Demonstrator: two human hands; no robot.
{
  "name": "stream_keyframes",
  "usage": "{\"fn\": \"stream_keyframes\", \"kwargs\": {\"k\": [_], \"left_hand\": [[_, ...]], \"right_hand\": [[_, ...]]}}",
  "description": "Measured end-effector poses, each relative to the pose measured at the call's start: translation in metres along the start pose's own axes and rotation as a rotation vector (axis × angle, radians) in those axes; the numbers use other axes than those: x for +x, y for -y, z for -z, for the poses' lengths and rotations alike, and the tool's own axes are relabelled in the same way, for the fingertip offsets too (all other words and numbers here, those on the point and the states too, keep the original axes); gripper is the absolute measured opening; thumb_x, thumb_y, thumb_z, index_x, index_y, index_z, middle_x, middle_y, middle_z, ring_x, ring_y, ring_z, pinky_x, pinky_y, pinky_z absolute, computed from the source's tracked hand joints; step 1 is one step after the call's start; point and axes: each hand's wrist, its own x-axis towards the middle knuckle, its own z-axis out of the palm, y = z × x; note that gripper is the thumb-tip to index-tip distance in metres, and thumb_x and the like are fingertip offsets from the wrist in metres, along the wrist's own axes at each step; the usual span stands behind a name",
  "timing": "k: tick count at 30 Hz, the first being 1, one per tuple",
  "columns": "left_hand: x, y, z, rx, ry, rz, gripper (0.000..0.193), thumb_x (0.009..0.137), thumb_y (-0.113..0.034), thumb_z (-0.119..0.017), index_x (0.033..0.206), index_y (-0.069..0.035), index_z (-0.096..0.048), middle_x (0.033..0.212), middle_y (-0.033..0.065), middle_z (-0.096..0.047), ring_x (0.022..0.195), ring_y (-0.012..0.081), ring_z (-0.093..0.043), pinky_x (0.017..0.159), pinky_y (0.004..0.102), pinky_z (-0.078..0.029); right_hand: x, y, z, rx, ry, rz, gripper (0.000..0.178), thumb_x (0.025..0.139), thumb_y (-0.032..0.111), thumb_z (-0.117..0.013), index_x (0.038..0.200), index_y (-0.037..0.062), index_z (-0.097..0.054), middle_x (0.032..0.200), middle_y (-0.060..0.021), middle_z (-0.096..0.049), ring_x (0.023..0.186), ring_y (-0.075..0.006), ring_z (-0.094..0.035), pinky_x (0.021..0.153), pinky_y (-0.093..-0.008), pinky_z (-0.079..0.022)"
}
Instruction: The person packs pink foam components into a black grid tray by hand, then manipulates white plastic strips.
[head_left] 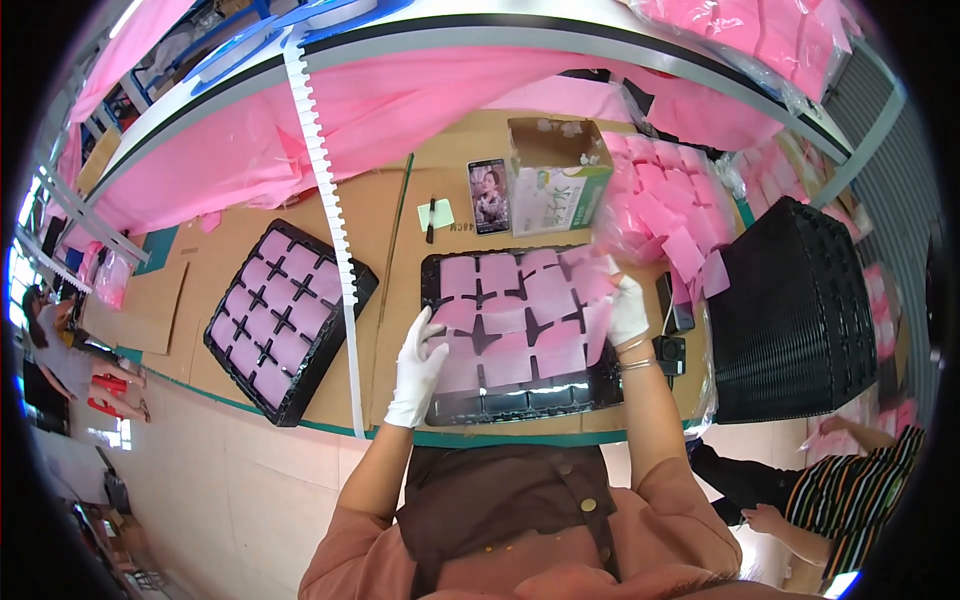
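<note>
A black plastic tray [470, 408] with several compartments lies in front of me, topped with pale pink sheets [548, 290]. My left hand [415, 370], in a white glove, is at the tray's left side, thumb and fingers apart, close to the edge of a pink sheet. At the right side my gloved right hand [627, 312] has its fingers closed on a thin pink sheet [596, 325] that hangs over the tray. The sheets partly overlap, so the compartments under them are hidden.
Left stands a second black tray [290, 300] with pink pieces. Behind are a cardboard box [560, 185], phone [489, 198] and pen [432, 220]. Right are a bag of pink pieces [670, 195], stacked black trays [790, 320] and a small black device [670, 355]. A white notched strip [325, 190] crosses the view.
</note>
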Motion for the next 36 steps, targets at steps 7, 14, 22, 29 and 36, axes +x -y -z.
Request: {"fn": "stream_keyframes", "kwargs": {"k": [7, 14, 22, 29, 36], "left_hand": [[-0.025, 0.004, 0.004, -0.021, -0.035, -0.121, 0.062, 0.083, 0.007, -0.054, 0.141, 0.001, -0.034, 0.123, 0.0104, -0.055, 0.102, 0.0104, -0.052, 0.091, 0.0233, -0.041], [-0.03, 0.062, 0.009, 0.357, -0.039, -0.062, 0.063, 0.081, 0.002, -0.062, 0.139, -0.001, -0.038, 0.126, 0.0114, -0.054, 0.074, 0.0069, -0.051, 0.072, 0.0219, -0.048], [-0.018, 0.044, 0.001, 0.451, -0.111, -0.028, 0.063, 0.079, -0.005, -0.065, 0.137, -0.004, -0.04, 0.111, 0.0122, -0.057, 0.069, 0.0125, -0.051, 0.07, 0.0271, -0.048], [-0.03, 0.048, 0.009, 0.551, -0.111, -0.06, 0.063, 0.08, -0.008, -0.065, 0.137, -0.004, -0.039, 0.11, 0.0126, -0.055, 0.065, 0.0146, -0.051, 0.066, 0.0298, -0.048], [-0.032, 0.044, 0.008, 0.64, -0.097, -0.131, 0.061, 0.08, -0.008, -0.064, 0.136, -0.005, -0.041, 0.111, 0.0121, -0.054, 0.065, 0.0178, -0.051, 0.067, 0.031, -0.048]], "right_hand": [[-0.024, 0.014, 0.003, -0.566, -0.086, -0.074, 0.058, 0.081, 0.013, -0.048, 0.137, 0.0039, -0.042, 0.112, -0.0019, -0.059, 0.087, -0.0106, -0.058, 0.065, -0.0253, -0.048], [-0.029, -0.016, 0.034, -1.354, -0.386, -0.088, 0.058, 0.076, 0.016, -0.06, 0.13, 0.0005, -0.048, 0.077, -0.008, -0.066, 0.066, -0.02, -0.062, 0.065, -0.0332, -0.049], [-0.042, -0.031, 0.009, -1.743, -0.558, 0.089, 0.053, 0.075, 0.015, -0.057, 0.127, 0.0048, -0.052, 0.074, -0.0123, -0.066, 0.076, -0.0308, -0.065, 0.074, -0.0412, -0.05], [-0.039, -0.037, 0.009, -1.722, -0.583, 0.105, 0.051, 0.08, 0.025, -0.062, 0.127, 0.0046, -0.052, 0.071, -0.0115, -0.065, 0.073, -0.0302, -0.065, 0.072, -0.0412, -0.05], [-0.047, -0.036, 0.008, -1.679, -0.555, 0.153, 0.052, 0.081, 0.024, -0.063, 0.127, 0.0032, -0.051, 0.07, -0.0116, -0.064, 0.071, -0.0297, -0.065, 0.068, -0.0414, -0.05]]}}
